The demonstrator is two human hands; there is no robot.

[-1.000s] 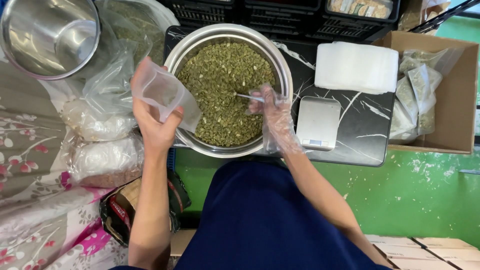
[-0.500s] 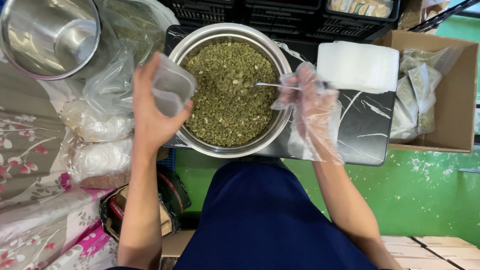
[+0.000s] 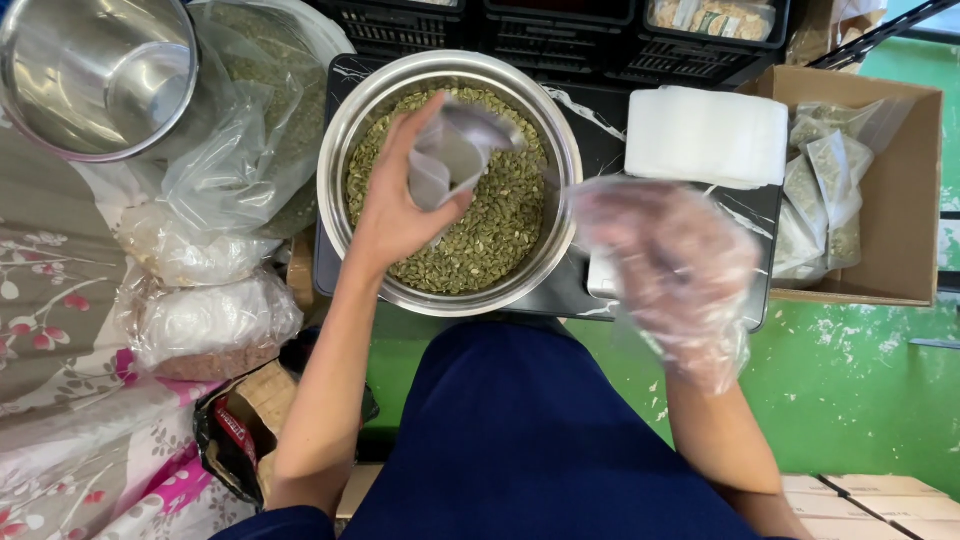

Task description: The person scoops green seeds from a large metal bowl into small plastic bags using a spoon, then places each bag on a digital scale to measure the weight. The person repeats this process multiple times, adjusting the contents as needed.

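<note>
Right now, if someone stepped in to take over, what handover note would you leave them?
Left hand: bare, holds a small clear pouch open over the steel bowl of green seeds.
Right hand: in a loose plastic glove, held beside the bowl's right rim, blurred; whether it holds a tool cannot be told.
Around: stack of white empty pouches behind the right hand; cardboard box on the right holds filled pouches.
Done: several pouches already filled and boxed.
Left: the held pouch looks empty; the bowl is still well stocked.
</note>
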